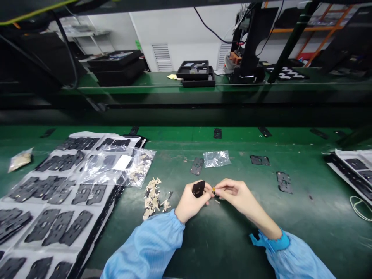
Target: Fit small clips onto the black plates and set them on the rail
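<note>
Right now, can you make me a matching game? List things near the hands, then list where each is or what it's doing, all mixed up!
Things:
1. left hand
2. right hand
3. beige parts
4. small clear bag

Mixed up:
A. heaped left of the hands
B. holding a black plate
C. lying beyond the hands
D. pinching a tiny yellow piece

Pairs: 1B, 2D, 3A, 4C

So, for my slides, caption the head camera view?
Left hand holds a black plate; right hand pinches a small yellow part over a green bench.
</note>
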The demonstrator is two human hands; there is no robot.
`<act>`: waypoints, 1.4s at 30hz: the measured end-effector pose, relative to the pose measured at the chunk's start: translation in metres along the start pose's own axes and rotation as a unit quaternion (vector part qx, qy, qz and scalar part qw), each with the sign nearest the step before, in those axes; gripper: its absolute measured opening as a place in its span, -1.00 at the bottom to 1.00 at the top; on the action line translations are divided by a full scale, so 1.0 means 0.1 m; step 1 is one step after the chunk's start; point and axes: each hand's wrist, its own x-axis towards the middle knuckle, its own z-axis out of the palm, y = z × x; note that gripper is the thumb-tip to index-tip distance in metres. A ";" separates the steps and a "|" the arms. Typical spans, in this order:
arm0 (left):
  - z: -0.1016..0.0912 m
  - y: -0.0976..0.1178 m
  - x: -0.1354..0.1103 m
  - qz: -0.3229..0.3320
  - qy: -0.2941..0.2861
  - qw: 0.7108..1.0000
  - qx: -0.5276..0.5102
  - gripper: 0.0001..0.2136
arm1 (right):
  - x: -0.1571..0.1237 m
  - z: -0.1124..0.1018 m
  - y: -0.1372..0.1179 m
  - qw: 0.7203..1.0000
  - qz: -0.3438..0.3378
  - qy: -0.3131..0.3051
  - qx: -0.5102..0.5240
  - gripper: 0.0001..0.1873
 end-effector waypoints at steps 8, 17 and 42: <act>0.01 0.03 -0.04 0.109 0.067 0.982 0.138 -0.90 | -0.03 0.06 0.02 0.999 -0.005 0.035 0.020 -0.81; 0.04 -0.03 -0.09 0.150 0.095 0.966 0.188 -0.90 | -0.02 0.13 0.04 0.998 -0.010 0.035 0.049 -0.84; 0.02 -0.02 -0.12 0.206 0.081 0.915 0.337 -0.92 | 0.02 0.04 0.09 0.990 -0.009 0.140 0.014 -0.72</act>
